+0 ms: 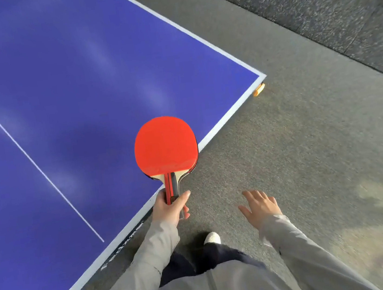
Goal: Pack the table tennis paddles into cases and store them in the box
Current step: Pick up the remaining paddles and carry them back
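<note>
A blue table (62, 93) stands on grey flooring. The left hand (169, 209) grasps the red paddle (165, 146) by its handle, blade raised, apparently for carrying; the right hand (260, 206) hangs released.

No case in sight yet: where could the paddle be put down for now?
The blue table is bare from its white centre line to its corner. Nothing looks crowded; the left hand holds the paddle at the near edge.
</note>
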`<action>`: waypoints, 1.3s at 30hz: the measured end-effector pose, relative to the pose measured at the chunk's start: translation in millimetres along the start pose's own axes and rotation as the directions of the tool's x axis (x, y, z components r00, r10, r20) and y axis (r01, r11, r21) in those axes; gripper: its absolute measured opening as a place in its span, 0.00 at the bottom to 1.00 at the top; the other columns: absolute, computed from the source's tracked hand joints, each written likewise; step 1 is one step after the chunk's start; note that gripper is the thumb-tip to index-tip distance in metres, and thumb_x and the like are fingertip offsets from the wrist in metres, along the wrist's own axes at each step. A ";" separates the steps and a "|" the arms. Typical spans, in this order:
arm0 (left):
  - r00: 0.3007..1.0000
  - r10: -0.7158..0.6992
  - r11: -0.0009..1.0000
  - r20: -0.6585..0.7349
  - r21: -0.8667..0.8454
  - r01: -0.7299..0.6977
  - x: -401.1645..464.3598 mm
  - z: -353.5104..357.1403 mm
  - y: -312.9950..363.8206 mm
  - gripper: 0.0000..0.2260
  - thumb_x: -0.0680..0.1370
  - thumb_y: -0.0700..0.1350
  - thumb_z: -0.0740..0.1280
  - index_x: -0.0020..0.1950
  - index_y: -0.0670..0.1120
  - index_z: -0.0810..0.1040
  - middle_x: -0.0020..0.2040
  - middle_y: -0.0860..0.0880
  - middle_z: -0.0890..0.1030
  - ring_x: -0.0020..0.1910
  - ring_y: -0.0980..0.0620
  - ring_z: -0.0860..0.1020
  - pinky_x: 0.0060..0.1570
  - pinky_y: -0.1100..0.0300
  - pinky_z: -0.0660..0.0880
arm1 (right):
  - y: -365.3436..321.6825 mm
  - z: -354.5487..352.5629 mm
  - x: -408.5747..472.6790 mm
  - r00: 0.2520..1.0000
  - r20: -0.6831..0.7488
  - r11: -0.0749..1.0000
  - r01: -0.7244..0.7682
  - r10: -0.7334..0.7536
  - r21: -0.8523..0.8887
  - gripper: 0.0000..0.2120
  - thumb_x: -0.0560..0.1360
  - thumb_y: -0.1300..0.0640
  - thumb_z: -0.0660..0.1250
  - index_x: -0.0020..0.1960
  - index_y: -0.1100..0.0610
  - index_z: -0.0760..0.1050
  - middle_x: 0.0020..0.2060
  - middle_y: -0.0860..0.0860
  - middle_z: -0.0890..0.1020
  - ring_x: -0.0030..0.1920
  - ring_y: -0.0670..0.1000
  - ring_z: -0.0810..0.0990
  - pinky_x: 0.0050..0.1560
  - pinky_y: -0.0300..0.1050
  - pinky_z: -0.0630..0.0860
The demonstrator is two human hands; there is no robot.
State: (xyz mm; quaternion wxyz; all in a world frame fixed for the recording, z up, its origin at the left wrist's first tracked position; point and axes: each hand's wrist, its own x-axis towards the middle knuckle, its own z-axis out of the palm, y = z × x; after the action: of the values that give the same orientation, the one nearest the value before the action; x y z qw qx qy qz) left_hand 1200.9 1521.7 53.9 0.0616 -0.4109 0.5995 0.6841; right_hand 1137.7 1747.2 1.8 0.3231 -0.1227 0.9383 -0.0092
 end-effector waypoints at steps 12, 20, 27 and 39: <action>0.980 0.066 0.969 0.187 0.224 -0.108 32.0 152.8 42.9 0.15 0.70 0.41 0.74 0.52 0.39 0.73 0.30 0.44 0.74 0.22 0.53 0.73 0.26 0.59 0.73 | 141.8 -6.3 3.0 0.928 0.262 0.919 -0.326 0.266 0.222 0.22 0.79 0.41 0.54 0.70 0.47 0.65 0.68 0.48 0.71 0.68 0.54 0.69 0.65 0.51 0.69; 0.960 0.050 0.964 0.277 0.237 -0.119 107.2 274.8 87.5 0.13 0.69 0.40 0.75 0.47 0.40 0.73 0.31 0.42 0.73 0.25 0.49 0.73 0.25 0.60 0.74 | 226.3 -59.6 74.0 0.868 0.322 0.845 -0.466 0.379 0.261 0.22 0.78 0.40 0.55 0.70 0.44 0.63 0.68 0.48 0.70 0.67 0.56 0.70 0.65 0.52 0.69; 0.950 0.057 0.958 0.306 0.252 -0.138 166.9 362.8 154.1 0.11 0.73 0.39 0.71 0.50 0.36 0.75 0.28 0.44 0.74 0.17 0.59 0.71 0.20 0.69 0.67 | 287.5 -141.4 154.2 0.885 0.246 0.818 -0.460 0.394 0.344 0.23 0.79 0.45 0.56 0.72 0.47 0.59 0.63 0.52 0.76 0.62 0.56 0.75 0.61 0.49 0.72; 0.997 0.018 0.998 0.070 0.053 -0.022 266.6 459.9 240.2 0.10 0.73 0.37 0.71 0.50 0.41 0.72 0.30 0.43 0.72 0.20 0.56 0.72 0.22 0.64 0.73 | 357.7 -261.2 333.4 0.947 0.233 0.872 -0.299 0.221 0.388 0.20 0.78 0.51 0.59 0.70 0.50 0.65 0.62 0.53 0.77 0.62 0.55 0.75 0.60 0.45 0.71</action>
State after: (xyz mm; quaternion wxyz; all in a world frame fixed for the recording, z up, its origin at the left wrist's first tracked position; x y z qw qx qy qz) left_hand 663.1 1747.6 43.3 0.0863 -0.3791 0.6192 0.6822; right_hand 644.8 1999.1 -27.5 0.4240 0.0768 0.8890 -0.1549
